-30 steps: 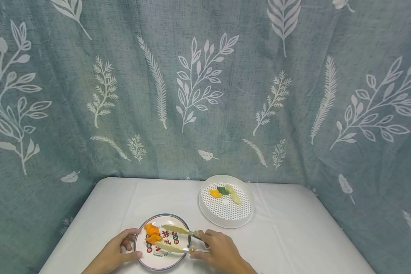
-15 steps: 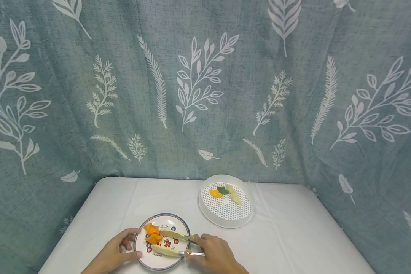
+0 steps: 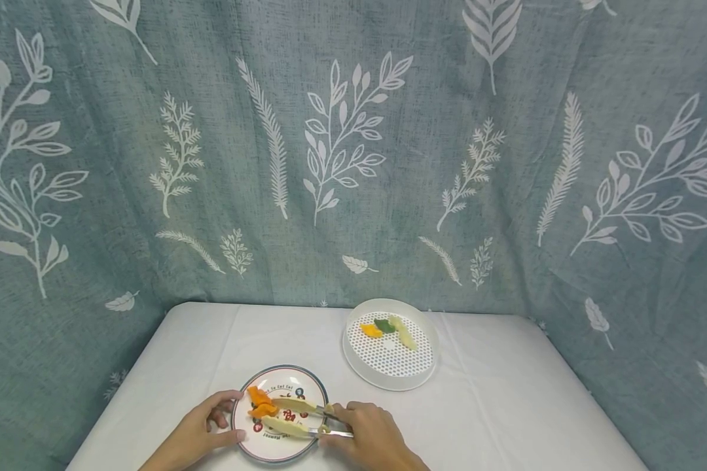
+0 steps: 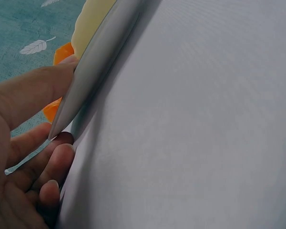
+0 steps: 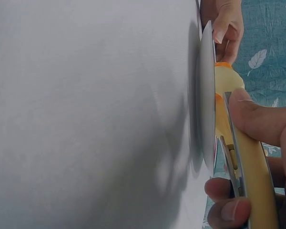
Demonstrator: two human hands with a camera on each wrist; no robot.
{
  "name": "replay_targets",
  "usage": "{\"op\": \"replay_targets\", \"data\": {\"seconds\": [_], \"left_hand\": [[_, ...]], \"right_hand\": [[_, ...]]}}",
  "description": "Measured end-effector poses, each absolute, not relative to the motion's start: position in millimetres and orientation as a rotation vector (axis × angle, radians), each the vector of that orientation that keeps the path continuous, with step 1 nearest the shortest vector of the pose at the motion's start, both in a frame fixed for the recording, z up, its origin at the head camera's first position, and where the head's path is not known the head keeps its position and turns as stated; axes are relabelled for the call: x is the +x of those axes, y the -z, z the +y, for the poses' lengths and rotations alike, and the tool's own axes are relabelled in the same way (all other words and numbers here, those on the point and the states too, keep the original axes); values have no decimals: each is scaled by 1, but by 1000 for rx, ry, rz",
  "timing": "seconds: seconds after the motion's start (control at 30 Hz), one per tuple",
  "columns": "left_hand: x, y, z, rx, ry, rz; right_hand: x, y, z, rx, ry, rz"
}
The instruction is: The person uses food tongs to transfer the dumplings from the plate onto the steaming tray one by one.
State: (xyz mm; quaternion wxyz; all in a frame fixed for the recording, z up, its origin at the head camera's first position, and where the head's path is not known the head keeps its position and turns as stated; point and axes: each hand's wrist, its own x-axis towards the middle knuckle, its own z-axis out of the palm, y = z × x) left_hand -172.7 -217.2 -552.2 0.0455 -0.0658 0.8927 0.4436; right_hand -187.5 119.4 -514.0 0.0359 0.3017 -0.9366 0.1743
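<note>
A white plate point(image 3: 273, 450) with a dark rim and red and dark printing lies near the table's front. My left hand point(image 3: 197, 425) holds its left rim; the left wrist view shows the thumb over the rim and fingers at and below it. Two orange, crumpled-looking pieces point(image 3: 263, 411) lie on the plate's left side; their kind is unclear. My right hand point(image 3: 372, 433) grips tongs point(image 3: 289, 426) with pale yellow tips and metal arms. The tips are spread over the plate, close to the orange pieces. Whether they touch them cannot be told. The tongs' yellow handle point(image 5: 255, 176) fills my right grasp.
Farther back, right of the plate, stands a round white tray point(image 3: 353, 369) with a perforated base. On it lie a yellow piece point(image 3: 371, 330), a dark green piece point(image 3: 384, 326) and a pale green piece point(image 3: 403, 333). A leaf-patterned curtain point(image 3: 353, 196) hangs behind the white-covered table point(image 3: 501, 392).
My right hand and the tongs have moved slightly left, bringing the tips nearer the orange pieces, which look a little shifted. The left hand stays on the plate rim.
</note>
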Motion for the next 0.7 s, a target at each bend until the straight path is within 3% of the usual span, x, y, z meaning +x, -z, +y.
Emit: {"op": "replay_targets", "data": {"seconds": [0.7], "left_hand": [[-171,553,-218,-190,-1378,2737]], "right_hand": [[-183,506,134,899,-560,-2915]]}}
